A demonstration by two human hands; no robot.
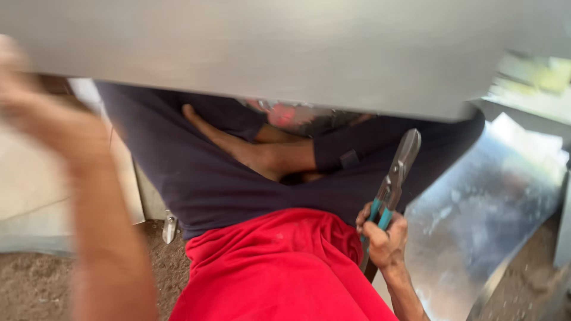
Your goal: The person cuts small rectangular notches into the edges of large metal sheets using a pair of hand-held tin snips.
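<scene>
My right hand (383, 235) grips the teal handles of a pair of metal snips (397, 172), blades closed and pointing up beside my right thigh. My left hand (24, 101) is raised at the far left, blurred, against the edge of a large grey metal sheet (285, 53) that spans the top of the view. Whether its fingers clasp the sheet is unclear. I sit cross-legged in dark trousers and a red shirt (279, 273), my bare foot (238, 145) under the sheet.
Another shiny metal sheet (488, 202) lies on the ground at the right. Pale sheet pieces (30, 190) lie at the left. A small metal tool (170, 227) rests on the dirt floor (35, 285) by my left leg.
</scene>
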